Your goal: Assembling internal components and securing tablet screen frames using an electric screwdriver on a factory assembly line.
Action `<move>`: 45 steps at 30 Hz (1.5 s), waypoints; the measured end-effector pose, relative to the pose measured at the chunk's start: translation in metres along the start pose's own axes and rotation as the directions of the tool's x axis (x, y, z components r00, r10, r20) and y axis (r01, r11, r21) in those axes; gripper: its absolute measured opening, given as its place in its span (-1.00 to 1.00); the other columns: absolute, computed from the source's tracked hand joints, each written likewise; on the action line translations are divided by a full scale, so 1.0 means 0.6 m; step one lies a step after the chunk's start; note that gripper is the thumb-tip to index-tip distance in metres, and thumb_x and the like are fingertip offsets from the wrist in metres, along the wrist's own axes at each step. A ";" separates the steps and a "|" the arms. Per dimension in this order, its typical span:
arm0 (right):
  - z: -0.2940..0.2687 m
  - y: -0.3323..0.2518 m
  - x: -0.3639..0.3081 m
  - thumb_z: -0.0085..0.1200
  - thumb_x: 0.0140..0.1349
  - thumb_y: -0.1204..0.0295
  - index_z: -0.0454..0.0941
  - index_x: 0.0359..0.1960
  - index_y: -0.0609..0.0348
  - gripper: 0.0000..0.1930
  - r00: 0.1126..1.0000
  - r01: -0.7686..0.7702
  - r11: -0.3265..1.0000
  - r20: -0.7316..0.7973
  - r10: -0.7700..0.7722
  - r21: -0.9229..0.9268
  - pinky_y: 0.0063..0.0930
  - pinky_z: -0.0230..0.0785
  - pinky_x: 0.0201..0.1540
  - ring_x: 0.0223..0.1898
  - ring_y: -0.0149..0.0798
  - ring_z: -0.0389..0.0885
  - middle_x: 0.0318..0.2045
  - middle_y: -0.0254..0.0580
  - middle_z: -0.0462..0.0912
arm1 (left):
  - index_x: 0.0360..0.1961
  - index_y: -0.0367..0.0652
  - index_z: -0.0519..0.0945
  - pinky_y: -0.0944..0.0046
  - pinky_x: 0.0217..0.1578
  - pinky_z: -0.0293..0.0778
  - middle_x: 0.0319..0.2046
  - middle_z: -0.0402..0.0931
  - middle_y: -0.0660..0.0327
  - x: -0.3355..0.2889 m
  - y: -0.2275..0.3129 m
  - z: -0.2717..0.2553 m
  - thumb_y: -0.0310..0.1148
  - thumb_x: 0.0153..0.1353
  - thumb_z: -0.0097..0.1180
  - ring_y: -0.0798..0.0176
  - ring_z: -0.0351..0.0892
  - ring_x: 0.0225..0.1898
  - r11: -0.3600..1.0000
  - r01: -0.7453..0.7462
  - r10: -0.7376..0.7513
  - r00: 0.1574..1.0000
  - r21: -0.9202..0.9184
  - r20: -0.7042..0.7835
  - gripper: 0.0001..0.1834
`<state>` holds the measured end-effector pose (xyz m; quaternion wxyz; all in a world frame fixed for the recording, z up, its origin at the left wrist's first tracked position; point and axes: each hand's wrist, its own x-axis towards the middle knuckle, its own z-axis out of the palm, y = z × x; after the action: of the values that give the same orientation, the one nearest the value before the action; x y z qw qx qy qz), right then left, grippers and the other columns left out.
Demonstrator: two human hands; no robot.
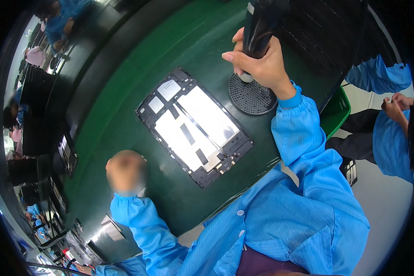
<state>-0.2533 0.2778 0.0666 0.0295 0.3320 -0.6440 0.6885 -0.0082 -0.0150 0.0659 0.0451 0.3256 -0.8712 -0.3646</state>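
Note:
My right hand (pixel 264 62) is wrapped round a black handheld electric screwdriver (pixel 258 34). Its lower tip points down at a round black dish full of small holes (pixel 253 95). An opened tablet (pixel 195 126) lies flat on the green table, left of that dish. Its black frame surrounds large silver battery packs with dark strips across them, and small boards show along its edges. My left hand (pixel 126 171) rests low over the table, left of the tablet and apart from it. A blur covers its fingers, so whether it holds anything is hidden.
A green bin (pixel 338 112) stands beyond the table's right edge. Another person in blue (pixel 393 133) is close by on the right. A ridged light-coloured piece (pixel 112 227) lies at the lower left. Dark racks (pixel 37 110) and more workers line the far left.

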 end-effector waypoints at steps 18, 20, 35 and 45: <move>0.137 -0.092 0.038 0.13 0.05 0.67 0.34 -0.12 0.30 -0.66 0.978 0.103 0.929 0.136 -0.161 0.356 -0.51 0.39 -0.60 -0.70 -0.39 0.45 -0.65 -0.24 0.46 | -0.32 -0.28 0.61 0.49 -0.52 0.37 -0.52 0.53 0.23 -0.012 -0.072 0.042 -0.52 0.05 0.23 0.48 0.44 -0.54 0.908 -0.354 0.174 0.806 -0.225 -0.566 -0.86; 0.191 -0.108 0.039 0.16 0.05 0.62 0.33 -0.13 0.34 -0.65 0.970 0.080 0.953 0.195 -0.142 0.293 -0.53 0.39 -0.60 -0.70 -0.40 0.45 -0.67 -0.26 0.45 | -0.26 -0.28 0.61 0.54 -0.44 0.36 -0.48 0.51 0.34 -0.015 -0.059 0.044 -0.50 0.10 0.21 0.53 0.41 -0.49 0.916 -0.372 0.221 0.783 -0.153 -0.581 -0.83; 0.355 -0.083 0.027 0.23 0.00 0.60 0.36 -0.21 0.34 -0.66 0.901 -0.108 0.966 0.434 -0.004 0.233 -0.57 0.34 -0.60 -0.71 -0.43 0.47 -0.70 -0.26 0.50 | -0.30 -0.33 0.58 0.50 -0.47 0.40 -0.51 0.57 0.24 -0.021 -0.074 0.048 -0.54 0.13 0.14 0.50 0.47 -0.52 0.883 -0.333 0.118 0.839 -0.332 -0.531 -0.89; 0.356 -0.070 0.028 0.22 0.02 0.61 0.35 -0.22 0.36 -0.67 0.900 -0.131 0.955 0.435 0.003 0.264 -0.56 0.35 -0.59 -0.71 -0.43 0.47 -0.70 -0.25 0.49 | -0.28 -0.32 0.58 0.45 -0.42 0.48 -0.43 0.59 0.15 -0.025 -0.074 0.048 -0.62 0.14 0.05 0.39 0.56 -0.48 0.879 -0.368 0.172 0.838 -0.303 -0.518 -0.87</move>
<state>-0.1572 0.0848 0.1008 -0.1857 0.4536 -0.5390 0.6850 0.0181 -0.0117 0.0181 0.3738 0.2604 -0.7801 -0.4288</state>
